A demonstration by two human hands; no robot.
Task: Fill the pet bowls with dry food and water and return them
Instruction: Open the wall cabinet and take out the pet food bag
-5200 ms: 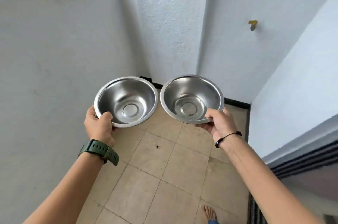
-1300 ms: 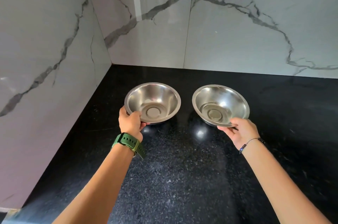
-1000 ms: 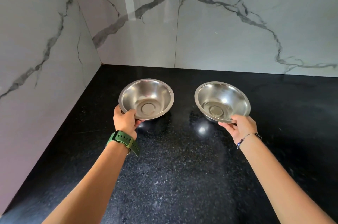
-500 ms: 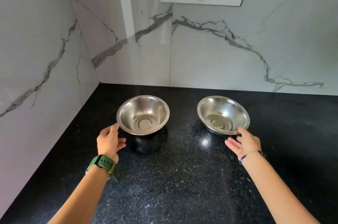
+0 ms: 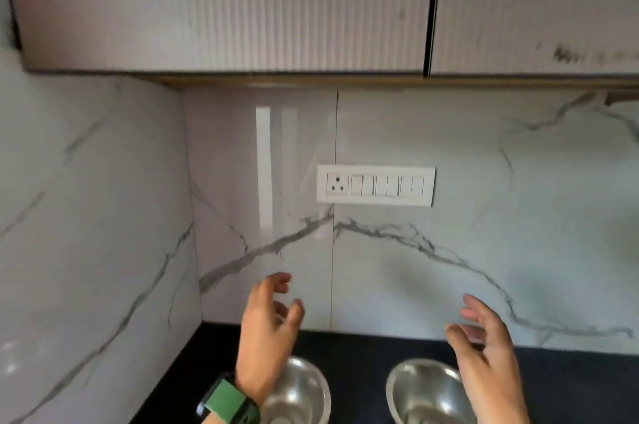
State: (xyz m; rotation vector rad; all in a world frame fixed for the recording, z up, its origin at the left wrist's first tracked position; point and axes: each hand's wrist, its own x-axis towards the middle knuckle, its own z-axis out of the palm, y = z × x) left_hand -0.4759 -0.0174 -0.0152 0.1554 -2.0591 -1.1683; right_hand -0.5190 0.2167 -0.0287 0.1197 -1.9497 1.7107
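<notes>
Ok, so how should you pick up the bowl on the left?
Pinch the left bowl by its thin rolled rim, coming from the near side with the left hand, thumb over the lip and fingers beneath. It sits upright and open on the counter, its sides are smooth and sloping, and it has no handle, so the rim looks like the only sure grip. The right bowl stands apart, so there is room.

Two bowls sit side by side on the counter [image 5: 570, 385] at six o'clock: left bowl [image 5: 304, 389], right bowl [image 5: 425, 392]. Behind them stands the wall, its switch panel [image 5: 376, 185] near centre; cabinets [image 5: 221, 4] hang at twelve o'clock
</notes>
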